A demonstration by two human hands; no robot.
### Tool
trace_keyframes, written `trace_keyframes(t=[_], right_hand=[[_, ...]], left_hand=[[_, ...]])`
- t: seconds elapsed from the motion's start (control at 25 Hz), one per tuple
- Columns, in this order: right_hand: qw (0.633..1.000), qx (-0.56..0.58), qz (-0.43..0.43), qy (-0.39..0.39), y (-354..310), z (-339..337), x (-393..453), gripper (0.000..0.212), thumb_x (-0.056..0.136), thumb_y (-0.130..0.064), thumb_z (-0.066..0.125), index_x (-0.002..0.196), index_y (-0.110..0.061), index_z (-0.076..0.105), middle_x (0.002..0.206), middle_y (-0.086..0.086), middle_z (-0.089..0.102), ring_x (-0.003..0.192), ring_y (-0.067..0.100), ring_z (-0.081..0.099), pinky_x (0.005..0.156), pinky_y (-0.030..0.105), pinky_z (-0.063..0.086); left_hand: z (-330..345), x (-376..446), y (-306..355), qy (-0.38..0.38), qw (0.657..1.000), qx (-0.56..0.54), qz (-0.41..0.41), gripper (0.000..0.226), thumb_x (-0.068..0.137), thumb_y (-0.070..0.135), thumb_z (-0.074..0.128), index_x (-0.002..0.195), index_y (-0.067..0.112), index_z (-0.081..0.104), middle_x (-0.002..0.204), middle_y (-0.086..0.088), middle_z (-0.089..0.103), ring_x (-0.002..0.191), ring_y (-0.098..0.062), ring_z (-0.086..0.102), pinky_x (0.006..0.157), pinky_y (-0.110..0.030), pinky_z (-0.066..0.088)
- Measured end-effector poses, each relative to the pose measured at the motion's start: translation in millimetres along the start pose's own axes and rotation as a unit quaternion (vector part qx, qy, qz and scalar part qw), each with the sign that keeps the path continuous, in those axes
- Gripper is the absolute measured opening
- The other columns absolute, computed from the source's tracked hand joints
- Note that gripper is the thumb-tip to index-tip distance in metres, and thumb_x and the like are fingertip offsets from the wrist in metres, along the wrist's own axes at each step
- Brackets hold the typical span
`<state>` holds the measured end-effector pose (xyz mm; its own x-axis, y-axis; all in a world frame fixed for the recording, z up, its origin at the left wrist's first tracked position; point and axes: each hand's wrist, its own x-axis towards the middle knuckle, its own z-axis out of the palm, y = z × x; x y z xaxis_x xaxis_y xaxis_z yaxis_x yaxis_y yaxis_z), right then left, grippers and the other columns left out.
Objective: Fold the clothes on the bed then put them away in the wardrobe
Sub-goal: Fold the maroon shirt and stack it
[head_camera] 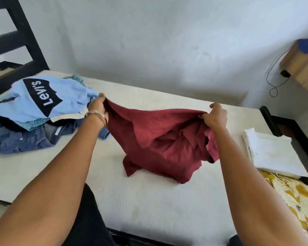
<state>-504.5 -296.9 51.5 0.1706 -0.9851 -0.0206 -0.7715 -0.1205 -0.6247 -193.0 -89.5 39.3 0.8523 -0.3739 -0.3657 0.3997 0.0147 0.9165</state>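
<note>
Both your hands pinch the maroon shirt (167,139): left hand (97,107) at one top corner, right hand (215,115) at the other. Its lower part rests on the bed (149,201), beside the clothes pile (30,114).

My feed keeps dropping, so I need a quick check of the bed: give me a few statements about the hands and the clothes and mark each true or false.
1. Both hands grip the maroon shirt. True: the left hand and the right hand each hold its upper edge.
2. The maroon shirt lies flat and folded. False: it hangs crumpled, with its lower part on the mattress.
3. A light blue shirt tops the pile at the left. True.
4. The jeans sit beside the white folded cloth. False: the jeans are at the left and the white cloth is at the right.
</note>
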Motion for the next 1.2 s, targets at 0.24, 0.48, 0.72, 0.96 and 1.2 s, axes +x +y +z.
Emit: trace_keyframes(t=[0.24,0.48,0.72,0.96,1.2], right_hand=[[0.983,-0.14,-0.047,-0.113,80,95,-32,0.016,0.083,-0.011,0.06,0.094,-0.001,0.068,0.094,0.021,0.069,0.095,0.037,0.066,0.074,0.034,0.05],[0.933,-0.239,0.034,-0.268,164,180,-118,0.045,0.082,-0.033,0.074,0.119,-0.026,0.05,0.128,0.004,0.037,0.125,0.032,0.036,0.1,0.05,0.035],[0.979,0.159,-0.017,-0.129,144,155,-89,0.006,0.092,-0.012,0.057,0.087,-0.016,0.055,0.076,0.0,0.057,0.074,0.022,0.054,0.067,0.031,0.04],[0.917,0.34,-0.069,-0.198,42,72,-53,0.021,0.096,-0.023,0.062,0.088,-0.003,0.064,0.071,0.009,0.061,0.061,0.021,0.059,0.059,0.033,0.05],[0.924,0.167,-0.193,-0.285,10,45,-34,0.085,0.062,-0.023,0.092,0.135,-0.03,0.05,0.108,0.004,0.062,0.095,0.02,0.063,0.086,0.031,0.053]], left_hand=[[1,-26,-144,-0.187,0.881,0.432,0.046,0.028,0.082,0.013,0.073,0.109,0.005,0.069,0.086,-0.009,0.068,0.075,-0.021,0.062,0.07,-0.028,0.049],[-6,-52,-259,-0.296,0.578,0.759,0.047,0.041,0.086,0.027,0.066,0.124,0.019,0.054,0.129,-0.008,0.051,0.119,-0.028,0.051,0.097,-0.039,0.046],[-3,-51,-282,-0.17,0.625,0.75,0.133,0.092,0.081,0.027,0.074,0.149,0.036,0.014,0.132,-0.013,0.027,0.121,-0.034,0.038,0.091,-0.043,0.044],[55,-45,-240,-0.202,0.717,0.64,0.189,0.105,0.059,0.07,0.074,0.147,0.039,0.027,0.129,-0.008,0.037,0.115,-0.029,0.038,0.098,-0.042,0.034],[96,-69,-165,-0.125,0.922,0.238,0.28,0.025,0.084,0.002,0.062,0.107,0.002,0.071,0.102,-0.009,0.071,0.092,-0.017,0.062,0.092,-0.036,0.05]])
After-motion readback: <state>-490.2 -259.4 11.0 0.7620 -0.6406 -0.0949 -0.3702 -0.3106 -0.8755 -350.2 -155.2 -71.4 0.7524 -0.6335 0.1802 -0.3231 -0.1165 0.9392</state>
